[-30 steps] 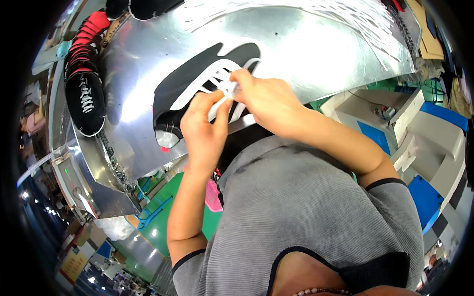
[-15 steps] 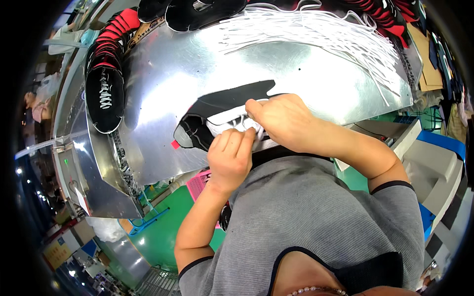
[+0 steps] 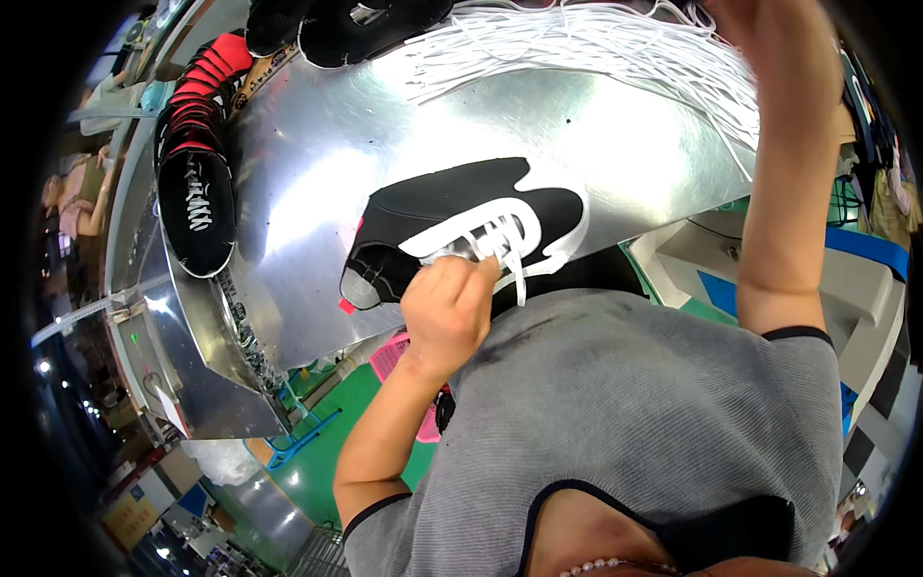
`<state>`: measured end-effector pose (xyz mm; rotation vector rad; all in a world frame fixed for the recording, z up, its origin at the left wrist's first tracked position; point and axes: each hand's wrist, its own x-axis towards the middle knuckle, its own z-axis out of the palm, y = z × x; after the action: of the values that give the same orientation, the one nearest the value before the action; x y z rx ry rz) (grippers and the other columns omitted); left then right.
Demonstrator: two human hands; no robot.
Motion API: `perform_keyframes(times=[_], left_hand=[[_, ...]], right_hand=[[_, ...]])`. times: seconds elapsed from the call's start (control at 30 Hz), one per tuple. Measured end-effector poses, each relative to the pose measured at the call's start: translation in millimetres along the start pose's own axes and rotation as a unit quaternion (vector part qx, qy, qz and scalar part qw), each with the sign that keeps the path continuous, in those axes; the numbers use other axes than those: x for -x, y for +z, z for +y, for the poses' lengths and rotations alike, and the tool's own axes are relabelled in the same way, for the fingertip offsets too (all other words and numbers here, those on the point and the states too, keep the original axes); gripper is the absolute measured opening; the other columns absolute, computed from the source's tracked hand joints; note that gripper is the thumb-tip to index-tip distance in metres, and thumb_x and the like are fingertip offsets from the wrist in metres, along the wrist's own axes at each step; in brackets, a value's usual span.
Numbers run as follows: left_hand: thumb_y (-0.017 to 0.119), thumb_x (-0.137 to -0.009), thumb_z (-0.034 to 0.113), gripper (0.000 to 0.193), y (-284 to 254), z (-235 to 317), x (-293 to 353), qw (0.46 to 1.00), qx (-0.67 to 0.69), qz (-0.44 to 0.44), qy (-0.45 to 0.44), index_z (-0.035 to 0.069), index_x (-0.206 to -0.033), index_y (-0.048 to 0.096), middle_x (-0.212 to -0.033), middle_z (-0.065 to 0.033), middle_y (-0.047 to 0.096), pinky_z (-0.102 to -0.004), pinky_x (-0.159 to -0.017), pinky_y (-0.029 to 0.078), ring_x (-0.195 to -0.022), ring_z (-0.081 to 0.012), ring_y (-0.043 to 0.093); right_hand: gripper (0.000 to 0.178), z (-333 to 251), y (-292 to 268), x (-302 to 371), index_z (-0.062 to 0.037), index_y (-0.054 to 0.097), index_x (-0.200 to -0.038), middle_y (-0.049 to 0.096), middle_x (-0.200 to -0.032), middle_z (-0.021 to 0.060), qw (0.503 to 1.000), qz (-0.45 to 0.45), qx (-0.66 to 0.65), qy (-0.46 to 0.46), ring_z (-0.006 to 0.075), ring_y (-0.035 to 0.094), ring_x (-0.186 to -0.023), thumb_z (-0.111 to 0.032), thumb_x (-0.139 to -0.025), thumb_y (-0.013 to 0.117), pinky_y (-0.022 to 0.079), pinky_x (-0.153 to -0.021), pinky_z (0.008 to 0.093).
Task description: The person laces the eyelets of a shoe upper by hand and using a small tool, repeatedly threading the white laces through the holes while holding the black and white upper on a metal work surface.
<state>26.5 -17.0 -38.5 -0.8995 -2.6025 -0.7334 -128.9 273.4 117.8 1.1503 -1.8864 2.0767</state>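
A black shoe upper (image 3: 447, 192) with white trim lies on the metal table near my body. White lace (image 3: 498, 240) is threaded across its eyelet strip, and one end hangs down over the trim. My left hand (image 3: 447, 308) is closed on the upper's near side, fingertips pressed together beside the lacing. My right hand (image 3: 769, 19) is stretched out to the far right, smeared by motion and cut off by the top of the picture. It is nearest to the right end of a spread of loose white shoelaces (image 3: 586, 48); its fingers cannot be made out.
Along the table's left side stands a row of black-and-red shoe uppers (image 3: 197, 202), the front one laced. More black uppers (image 3: 370, 29) lie at the far edge. A grey-and-blue machine housing (image 3: 808, 279) stands right of the table, a pink basket (image 3: 389, 356) below its near edge.
My right hand has left the lacing and swung up and away to the far right. The upper now shows its white trim and hanging lace end. My left hand has stayed at the upper.
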Motion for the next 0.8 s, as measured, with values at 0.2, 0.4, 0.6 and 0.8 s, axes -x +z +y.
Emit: perform_keyframes(times=[0.2,0.4,0.6,0.8], left_hand=[[0.072,-0.07,-0.001,0.021,1,8,1,0.998,-0.042,0.018,0.034,0.003,-0.09,0.068,-0.073,-0.0056,0.056,-0.0336,-0.057,0.045,-0.067,-0.0217,0.058],[0.065,-0.07,0.004,0.023,10,13,4,0.995,-0.078,0.022,0.065,0.002,-0.093,0.068,-0.071,-0.0033,0.05,-0.0296,-0.057,0.043,-0.069,-0.0178,0.056],[0.072,-0.072,-0.003,0.019,2,14,-5,1.0,0.013,-0.013,0.02,0.001,-0.089,0.067,-0.073,-0.0074,0.055,-0.0337,-0.057,0.046,-0.066,-0.024,0.057],[0.073,-0.074,-0.003,0.015,-2,14,-6,0.997,0.06,-0.028,-0.027,0.001,-0.086,0.067,-0.07,-0.0091,0.054,-0.0353,-0.056,0.044,-0.062,-0.0258,0.055]], right_hand=[[0.016,73,129,113,-0.0074,0.059,-0.094,0.067,-0.077,0.0085,0.931,-0.186,0.284,0.133,0.029,0.065,-0.066,-0.015,-0.082,0.066,0.049,-0.057,0.0395],[0.022,72,137,122,-0.0057,0.061,-0.098,0.068,-0.078,0.0103,0.858,-0.256,0.375,0.239,0.0294,0.067,-0.073,-0.01,-0.078,0.071,0.05,-0.06,0.0393],[0.021,86,129,117,-0.0063,0.067,-0.095,0.071,-0.087,0.0109,0.916,-0.141,0.147,0.347,0.0271,0.068,-0.08,-0.01,-0.076,0.073,0.05,-0.07,0.0375],[0.018,41,31,27,-0.0034,0.065,-0.108,0.064,-0.084,0.0019,0.987,0.107,-0.047,0.113,0.0079,0.056,-0.072,-0.011,-0.092,0.065,0.042,-0.065,0.0206]])
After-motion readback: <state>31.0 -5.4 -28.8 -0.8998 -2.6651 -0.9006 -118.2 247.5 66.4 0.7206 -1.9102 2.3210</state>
